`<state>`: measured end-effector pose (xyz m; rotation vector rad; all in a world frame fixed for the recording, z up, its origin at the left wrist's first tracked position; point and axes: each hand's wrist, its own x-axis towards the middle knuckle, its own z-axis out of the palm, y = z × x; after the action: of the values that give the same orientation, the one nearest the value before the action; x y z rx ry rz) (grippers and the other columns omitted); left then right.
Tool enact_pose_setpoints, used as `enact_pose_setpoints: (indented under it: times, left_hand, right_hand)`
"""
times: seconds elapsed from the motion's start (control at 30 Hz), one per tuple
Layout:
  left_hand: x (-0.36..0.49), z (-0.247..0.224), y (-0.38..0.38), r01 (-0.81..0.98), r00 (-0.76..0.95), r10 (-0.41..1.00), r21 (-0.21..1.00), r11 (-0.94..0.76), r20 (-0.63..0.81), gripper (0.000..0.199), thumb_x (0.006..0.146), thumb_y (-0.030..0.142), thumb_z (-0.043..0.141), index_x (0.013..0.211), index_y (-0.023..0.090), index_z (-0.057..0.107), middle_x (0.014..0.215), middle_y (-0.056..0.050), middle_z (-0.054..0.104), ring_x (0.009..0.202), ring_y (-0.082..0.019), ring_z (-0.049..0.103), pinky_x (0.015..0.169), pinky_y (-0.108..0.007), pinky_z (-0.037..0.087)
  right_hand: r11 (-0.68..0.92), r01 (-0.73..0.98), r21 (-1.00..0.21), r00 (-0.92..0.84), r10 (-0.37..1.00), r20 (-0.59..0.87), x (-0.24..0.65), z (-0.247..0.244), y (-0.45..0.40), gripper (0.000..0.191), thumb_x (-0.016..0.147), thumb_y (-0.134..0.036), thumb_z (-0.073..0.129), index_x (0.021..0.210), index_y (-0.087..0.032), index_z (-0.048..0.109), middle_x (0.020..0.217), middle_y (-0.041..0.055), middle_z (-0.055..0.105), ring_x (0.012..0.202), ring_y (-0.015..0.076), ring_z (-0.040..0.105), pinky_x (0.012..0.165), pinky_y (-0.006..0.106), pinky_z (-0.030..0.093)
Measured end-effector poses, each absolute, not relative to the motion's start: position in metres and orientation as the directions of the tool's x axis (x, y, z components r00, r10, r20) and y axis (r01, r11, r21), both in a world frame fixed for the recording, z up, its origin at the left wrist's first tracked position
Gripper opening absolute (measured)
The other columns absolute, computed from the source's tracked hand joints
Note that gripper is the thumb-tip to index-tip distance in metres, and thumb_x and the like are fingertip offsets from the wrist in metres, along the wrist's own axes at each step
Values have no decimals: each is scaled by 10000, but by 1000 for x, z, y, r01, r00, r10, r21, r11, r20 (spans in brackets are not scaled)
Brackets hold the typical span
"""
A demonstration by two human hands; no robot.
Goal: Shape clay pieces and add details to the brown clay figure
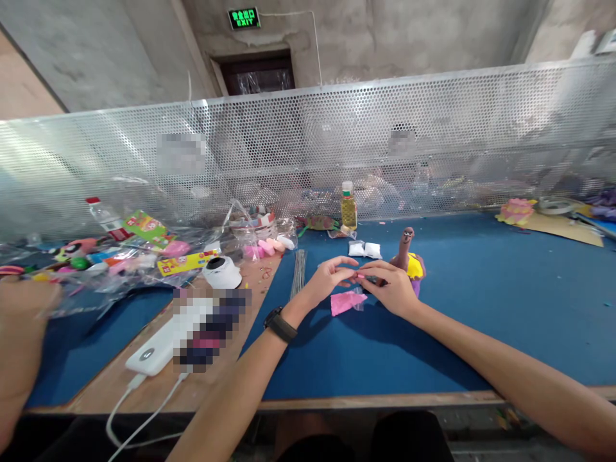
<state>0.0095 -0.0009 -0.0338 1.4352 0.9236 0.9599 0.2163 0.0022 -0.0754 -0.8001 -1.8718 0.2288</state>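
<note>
My left hand (pixel 332 277), with a dark watch on its wrist, meets my right hand (pixel 392 285) above the blue mat (pixel 317 359). Between their fingertips is a small pink piece (pixel 359 276), pinched from both sides. A pink packet (pixel 344 302) in clear plastic lies just below my hands. Beside my right hand stands a clay figure with a brown neck (pixel 407 240) and a yellow and purple body (pixel 415 266), partly hidden by that hand. Two white packets (pixel 364 249) lie beyond my fingers.
Thin wires (pixel 298 273) lie left of my left hand. An oil bottle (pixel 348 206) stands behind, near the mesh screen (pixel 289 141). A white power bank (pixel 168 337) with cables, a white round device (pixel 222 273) and another person's arm (pixel 24 333) are at left.
</note>
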Motion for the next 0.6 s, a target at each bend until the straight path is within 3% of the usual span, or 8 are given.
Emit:
enact_pose_setpoints:
  times: [0.2,0.33,0.6]
  left_hand:
    - [10,-39,1,31,380,920,993,-111,91,482,766,387,871,1143,165,669,899,-56,764,851,-186,726,797,-304,540]
    - [9,-40,3,43,352,930,991,-129,106,443,786,378,858,1120,160,665,898,-59,768,866,-183,724,783,-287,532]
    - [10,-38,4,46,323,941,991,-122,101,445,774,390,867,1098,159,669,929,-67,767,895,-188,726,764,-275,537]
  right_hand:
    - [762,415,-496,-240,618,749,217,-75,2,163,951,-359,718,1014,-284,849,1064,44,802,526,107,598,533,285,556]
    - [766,408,-497,-235,614,754,218,-74,3,161,942,-355,736,1024,-277,851,1069,51,806,533,115,614,518,289,554]
    - [782,386,-489,-231,595,770,219,-77,7,159,961,-338,720,999,-271,859,1065,57,811,749,173,749,616,284,607]
